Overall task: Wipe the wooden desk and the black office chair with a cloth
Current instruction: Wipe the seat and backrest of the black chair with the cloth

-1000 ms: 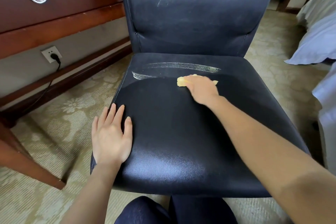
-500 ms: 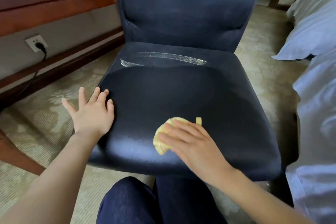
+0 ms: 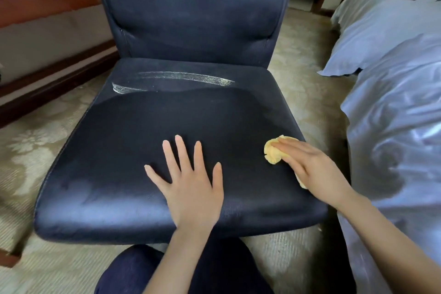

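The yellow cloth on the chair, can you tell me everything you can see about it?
The yellow cloth is small, soft-looking and scrunched into a wrinkly wad. It lies on the front right part of the black chair's seat, near the edge. The right hand presses it down with straight fingers, covering most of it, so only its left end and a bit by the wrist show. The left hand lies flat on the seat beside it, not touching it.

Seen from above: left hand (image 3: 191, 184) spread flat, fingers straight, on the front of a black office chair (image 3: 181, 131) seat; right hand (image 3: 312, 164) pressing a crumpled yellow cloth (image 3: 274, 153) near the seat's right edge. Pale streaks across the seat's rear and backrest. Bed (image 3: 396, 93) with pale bedding at right, patterned carpet (image 3: 35, 136) below, dark wooden desk (image 3: 43, 0) at upper left.
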`<state>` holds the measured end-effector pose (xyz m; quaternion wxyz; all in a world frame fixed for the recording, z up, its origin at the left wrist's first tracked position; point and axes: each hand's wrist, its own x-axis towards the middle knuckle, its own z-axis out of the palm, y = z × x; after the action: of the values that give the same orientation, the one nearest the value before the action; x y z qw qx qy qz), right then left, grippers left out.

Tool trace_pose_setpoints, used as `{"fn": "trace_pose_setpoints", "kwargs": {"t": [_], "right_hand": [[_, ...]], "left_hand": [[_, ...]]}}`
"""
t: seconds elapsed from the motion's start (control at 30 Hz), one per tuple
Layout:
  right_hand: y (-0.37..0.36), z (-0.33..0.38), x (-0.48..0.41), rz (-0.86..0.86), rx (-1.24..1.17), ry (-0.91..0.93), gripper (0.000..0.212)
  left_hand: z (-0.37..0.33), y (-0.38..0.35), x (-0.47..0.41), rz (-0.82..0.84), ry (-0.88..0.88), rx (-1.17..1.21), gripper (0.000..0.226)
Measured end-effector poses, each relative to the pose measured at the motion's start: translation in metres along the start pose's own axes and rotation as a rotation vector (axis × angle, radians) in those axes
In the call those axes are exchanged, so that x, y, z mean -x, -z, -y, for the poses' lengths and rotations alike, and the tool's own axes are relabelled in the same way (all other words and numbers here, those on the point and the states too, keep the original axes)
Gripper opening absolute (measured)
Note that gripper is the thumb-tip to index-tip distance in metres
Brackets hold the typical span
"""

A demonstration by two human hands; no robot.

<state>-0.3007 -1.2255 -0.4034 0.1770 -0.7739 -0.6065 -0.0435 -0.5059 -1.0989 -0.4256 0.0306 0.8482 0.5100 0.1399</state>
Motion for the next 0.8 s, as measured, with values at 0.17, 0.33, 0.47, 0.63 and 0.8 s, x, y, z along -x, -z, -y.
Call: {"fn": "trace_pose_setpoints", "kwargs": {"t": [0.17, 0.33, 0.47, 0.63, 0.8], "right_hand": [[0.008, -0.021, -0.063, 0.044, -0.135, 0.028, 0.029], [-0.008, -0.036, -0.118, 0.097, -0.137, -0.241, 0.034], [-0.023, -0.02, -0.118, -0.021, -0.067, -0.362, 0.034], [-0.017, 0.01, -0.075, -0.002, -0.091, -0.198, 0.036], [-0.015, 0.053, -0.028, -0.039, -0.117, -0.152, 0.034]], "left_hand": [[0.002, -0.002, -0.001, -0.029, -0.042, 0.041, 0.063], [0.007, -0.004, -0.003, -0.052, -0.055, 0.051, 0.063], [0.014, -0.006, -0.006, -0.058, -0.067, 0.048, 0.064], [0.037, -0.003, -0.012, -0.079, -0.125, 0.052, 0.065], [0.07, 0.006, -0.025, -0.045, -0.191, 0.014, 0.07]]}}
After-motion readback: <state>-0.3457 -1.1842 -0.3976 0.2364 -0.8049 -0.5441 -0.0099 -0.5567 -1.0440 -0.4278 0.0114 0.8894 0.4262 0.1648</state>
